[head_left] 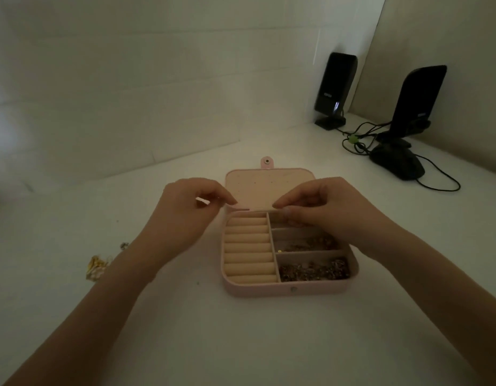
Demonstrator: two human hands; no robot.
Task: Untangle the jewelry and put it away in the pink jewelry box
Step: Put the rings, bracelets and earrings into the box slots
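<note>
Pinching something too fine to see, both hands, left hand (185,207) and right hand (322,207), hover over the open pink jewelry box (285,293) on the counter (241,344); thin chains snag easily, so hold near clasps.

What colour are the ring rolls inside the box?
Cream-beige, in the head view: the ring rolls fill the left half of the pink box.
</note>
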